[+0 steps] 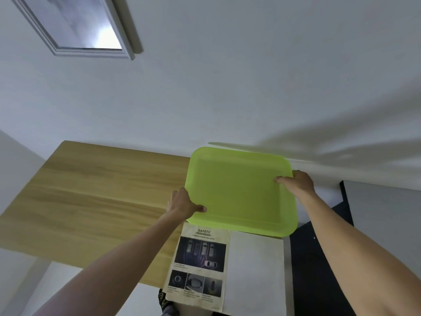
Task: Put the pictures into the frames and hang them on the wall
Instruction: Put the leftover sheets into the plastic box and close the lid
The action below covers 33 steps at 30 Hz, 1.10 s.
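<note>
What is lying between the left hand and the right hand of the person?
In the head view, the green plastic tray spans the stretch; the left hand grips its near-left edge and the right hand its right edge.

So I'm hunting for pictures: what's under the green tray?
The green tray covers the top edges of a safety leaflet and a white sheet; anything further beneath is hidden.

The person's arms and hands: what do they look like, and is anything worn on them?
Both forearms are bare as far as the picture shows: no sleeves in view. The left hand and right hand wear no gloves. No watch, bracelet or ring can be seen on either.
</note>
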{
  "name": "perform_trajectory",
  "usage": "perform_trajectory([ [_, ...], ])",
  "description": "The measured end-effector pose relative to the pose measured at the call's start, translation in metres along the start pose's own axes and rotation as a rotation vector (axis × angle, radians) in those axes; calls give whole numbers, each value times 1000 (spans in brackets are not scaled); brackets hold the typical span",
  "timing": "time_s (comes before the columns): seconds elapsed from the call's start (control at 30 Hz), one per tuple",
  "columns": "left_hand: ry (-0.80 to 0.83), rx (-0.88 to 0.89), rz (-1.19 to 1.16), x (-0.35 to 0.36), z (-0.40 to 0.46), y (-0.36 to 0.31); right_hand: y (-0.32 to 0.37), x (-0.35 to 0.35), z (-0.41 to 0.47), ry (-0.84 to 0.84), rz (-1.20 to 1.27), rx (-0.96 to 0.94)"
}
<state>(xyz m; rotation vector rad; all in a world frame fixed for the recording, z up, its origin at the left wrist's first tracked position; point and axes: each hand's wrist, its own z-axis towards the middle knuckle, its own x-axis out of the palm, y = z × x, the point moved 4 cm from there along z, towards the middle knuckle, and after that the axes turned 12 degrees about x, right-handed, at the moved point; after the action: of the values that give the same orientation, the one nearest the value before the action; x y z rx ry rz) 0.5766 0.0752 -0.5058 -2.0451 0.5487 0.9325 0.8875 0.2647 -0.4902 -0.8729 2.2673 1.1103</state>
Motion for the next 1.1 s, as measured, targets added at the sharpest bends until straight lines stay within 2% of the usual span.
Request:
perform_trajectory([
  [0.2,39,10,-68,-11,-4,3,-2,0,-9,22,101,-6],
  [0.43,30,5,-165,-36,-11,29,-2,12,-34,319,63,-71],
  [0.73,-37,17,-216,-91,-15,102,20,78,-74,182,129,-65],
  [1.0,-95,-52,-297,-158,-6,201,92,168,-122,247,123,-104],
  [1.1,-106,-83,-297,-180,3,238,117,210,-141,314,37,-116],
])
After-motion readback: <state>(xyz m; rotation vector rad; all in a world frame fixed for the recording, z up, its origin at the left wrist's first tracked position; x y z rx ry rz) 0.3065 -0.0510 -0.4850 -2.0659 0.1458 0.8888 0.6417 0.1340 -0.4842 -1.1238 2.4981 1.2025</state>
